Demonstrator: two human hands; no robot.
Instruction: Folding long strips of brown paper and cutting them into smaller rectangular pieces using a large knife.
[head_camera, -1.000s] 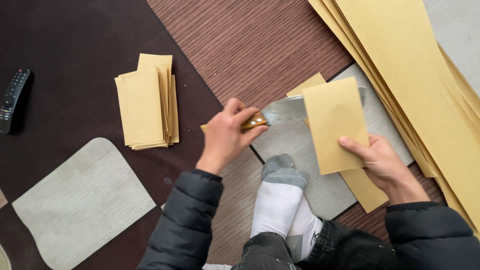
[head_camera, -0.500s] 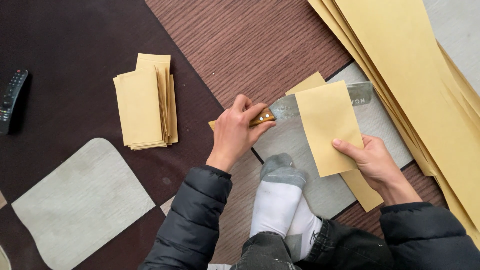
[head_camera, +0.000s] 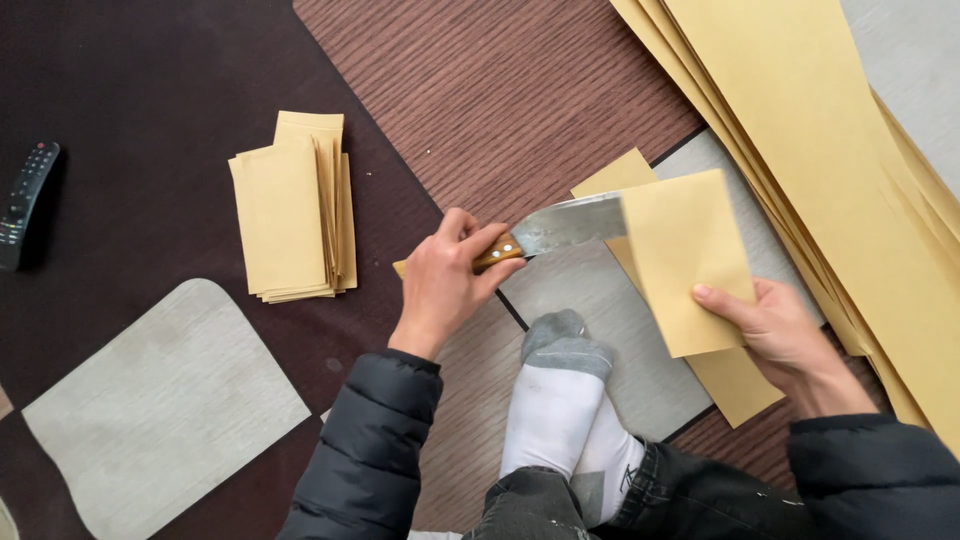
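Head view, hands: left hand (head_camera: 448, 285) clenched round wooden knife handle (head_camera: 497, 252); right hand (head_camera: 778, 332) pinched folded sheet (head_camera: 688, 262) at its near right edge, thumb on top.
Head view, knife: broad steel blade (head_camera: 570, 223), dull grey and mottled, lay flat and ran right, tip hidden inside the fold. Judged: slid into the crease to slit it, sheet pinned so it could not slip.
Head view, sheet: tan kraft paper, matte, stiff enough to hold flat; centre-right, over grey floor panel (head_camera: 600, 330). Second tan strip (head_camera: 735, 385) underneath, poking out far and near.
Head view, cut pile: small stack of tan rectangles (head_camera: 293, 205), left of the knife hand, well apart, edges loosely squared. Judged: parked clear of the blade.
Head view, stock: long tan sheets (head_camera: 830, 150) fanned along the far right, overlapping, near the right hand.
Head view, floor: dark brown wood-grain boards (head_camera: 500, 100); rounded grey textured mat (head_camera: 160, 410) near left.
Head view, feet: grey-and-white socks (head_camera: 560, 400) resting on grey panel, between the arms.
Head view, other: black remote (head_camera: 25, 200) far left edge, untouched.
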